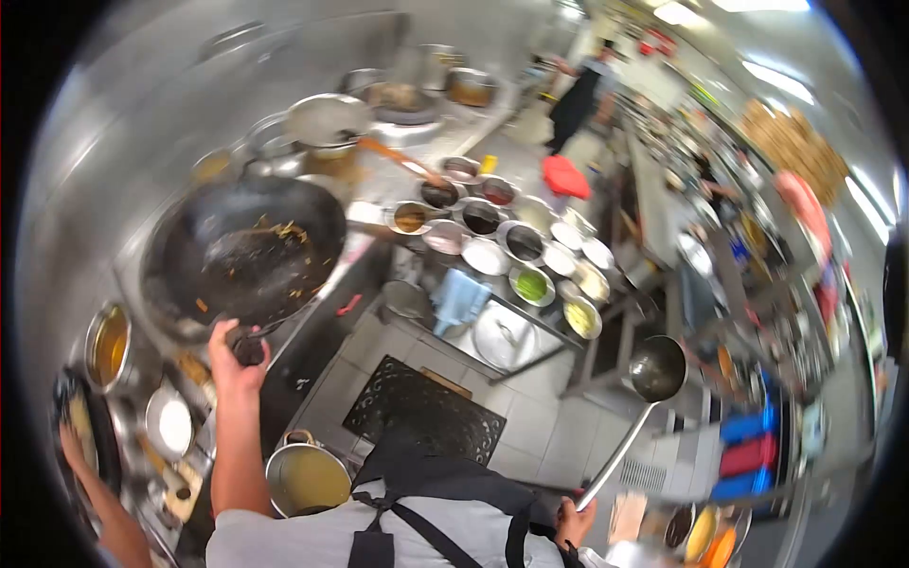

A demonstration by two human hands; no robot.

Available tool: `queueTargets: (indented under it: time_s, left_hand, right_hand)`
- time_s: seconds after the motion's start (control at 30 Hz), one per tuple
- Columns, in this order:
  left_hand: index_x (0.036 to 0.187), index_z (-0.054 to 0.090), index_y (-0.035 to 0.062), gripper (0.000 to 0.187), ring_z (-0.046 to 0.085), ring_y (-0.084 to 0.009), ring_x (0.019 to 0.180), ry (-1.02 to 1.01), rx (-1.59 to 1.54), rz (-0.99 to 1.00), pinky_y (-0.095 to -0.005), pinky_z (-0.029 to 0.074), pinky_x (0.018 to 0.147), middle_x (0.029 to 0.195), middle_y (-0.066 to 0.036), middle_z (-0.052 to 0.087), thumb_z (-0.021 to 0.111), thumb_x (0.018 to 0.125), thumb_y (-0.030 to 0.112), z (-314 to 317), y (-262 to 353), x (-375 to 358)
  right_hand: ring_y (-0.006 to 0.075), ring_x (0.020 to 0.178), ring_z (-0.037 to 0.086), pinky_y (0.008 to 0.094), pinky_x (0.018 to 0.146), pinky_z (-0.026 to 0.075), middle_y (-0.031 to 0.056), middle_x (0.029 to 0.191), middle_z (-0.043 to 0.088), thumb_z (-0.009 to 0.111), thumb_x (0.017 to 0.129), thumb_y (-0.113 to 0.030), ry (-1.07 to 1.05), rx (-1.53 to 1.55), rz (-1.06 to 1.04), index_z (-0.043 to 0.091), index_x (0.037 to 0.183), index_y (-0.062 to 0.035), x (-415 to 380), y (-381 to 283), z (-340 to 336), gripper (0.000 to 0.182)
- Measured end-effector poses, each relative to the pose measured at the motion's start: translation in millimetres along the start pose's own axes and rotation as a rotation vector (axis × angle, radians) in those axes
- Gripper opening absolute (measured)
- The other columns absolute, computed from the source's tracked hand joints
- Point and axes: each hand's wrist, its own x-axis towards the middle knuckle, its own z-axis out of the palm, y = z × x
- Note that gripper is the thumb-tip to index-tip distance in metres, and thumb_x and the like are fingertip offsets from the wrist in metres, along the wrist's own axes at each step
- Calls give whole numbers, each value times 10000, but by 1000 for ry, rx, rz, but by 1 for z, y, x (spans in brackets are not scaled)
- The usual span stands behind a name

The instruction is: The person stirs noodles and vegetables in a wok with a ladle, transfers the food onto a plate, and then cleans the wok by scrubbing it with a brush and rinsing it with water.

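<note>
My left hand (233, 364) is closed round the dark handle end of a large black wok (227, 251). The wok sits tilted on the range at the left, with food scraps stuck on its inside. Out to the right, my right hand (574, 523) grips the long metal handle of a ladle (657, 369). The ladle's round bowl is raised above the floor, away from the wok. Its contents cannot be made out clearly.
Several seasoning bowls (481, 216) stand beyond the wok. A pot of yellowish liquid (308, 478) is near my left side. Another person's hand (72, 447) is at another wok, lower left. A person in a black apron (576, 104) stands farther back. A black mat (423, 409) lies on the floor.
</note>
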Motion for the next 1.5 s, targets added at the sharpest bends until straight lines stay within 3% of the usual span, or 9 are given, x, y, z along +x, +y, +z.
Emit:
queueTargets:
  time_s: [0.3, 0.53, 0.73, 0.9, 1.0, 1.07, 1.1, 1.4, 1.5]
  left_hand:
    - [827, 557, 166, 178, 599, -216, 774, 113, -240, 75, -373, 483, 638, 788, -58, 609, 673, 702, 215, 4, 27, 54]
    - [876, 549, 131, 210, 602, -244, 767, 145, -434, 166, -394, 509, 630, 805, -104, 613, 655, 710, 202, 9, 2, 93]
    - [872, 540, 111, 198, 599, -244, 720, 168, -448, 258, -404, 506, 611, 798, -110, 608, 636, 729, 207, 12, -6, 115]
    - [848, 557, 125, 177, 593, -249, 707, 250, -447, 335, -406, 490, 636, 795, -104, 619, 642, 729, 225, 35, 1, 131]
    - [857, 543, 135, 190, 589, -251, 688, 291, -418, 363, -409, 492, 615, 794, -107, 613, 652, 732, 227, 36, 2, 148]
    - [856, 545, 133, 198, 586, -253, 693, 303, -408, 359, -409, 489, 618, 784, -110, 615, 654, 728, 238, 34, 9, 157]
    - [863, 551, 134, 212, 583, -254, 700, 333, -417, 360, -408, 484, 624, 784, -108, 617, 657, 726, 255, 35, 11, 164]
    - [1011, 546, 92, 339, 588, -264, 748, 519, -342, 423, -404, 513, 659, 874, -121, 597, 667, 726, 230, 37, -20, 124]
    - [1195, 449, 86, 546, 599, -276, 772, 439, -94, 513, -404, 539, 626, 894, -143, 592, 651, 694, 165, 22, -56, 79]
  right_hand:
    - [88, 482, 475, 223, 425, 380, 11, 683, 503, 573, 799, 19, -803, -256, -545, 399, 1311, -65, 97, -209, 279, 547]
    - [37, 642, 459, 206, 543, 383, -10, 802, 521, 596, 854, -5, -1440, -366, -949, 377, 1358, -63, 69, -119, 499, 552]
    - [80, 445, 439, 239, 386, 360, 12, 647, 496, 547, 863, -23, -1718, -420, -231, 370, 1337, -47, 39, -131, 550, 507]
    - [149, 382, 465, 287, 333, 381, 42, 634, 505, 547, 847, -59, -1816, -467, -138, 359, 1303, -128, 24, -226, 702, 498]
    - [147, 423, 492, 300, 358, 409, 45, 635, 490, 542, 873, -113, -1889, -502, -528, 373, 1231, -53, 7, -285, 818, 401]
    - [189, 460, 501, 362, 387, 423, 94, 659, 522, 529, 870, -143, -1643, -799, -1226, 364, 1163, -23, 3, -282, 911, 357]
    - [367, 731, 644, 480, 647, 513, 202, 867, 640, 544, 836, -125, -1399, -813, -1616, 452, 1144, 12, 0, -271, 943, 349]
    - [216, 409, 464, 377, 368, 405, 94, 607, 495, 547, 815, -56, -1996, -554, -160, 485, 993, 31, -36, -201, 1018, 207]
    - [219, 496, 551, 385, 391, 424, 128, 687, 563, 575, 817, -84, -1733, -410, -492, 408, 1210, 12, 13, -187, 975, 437]
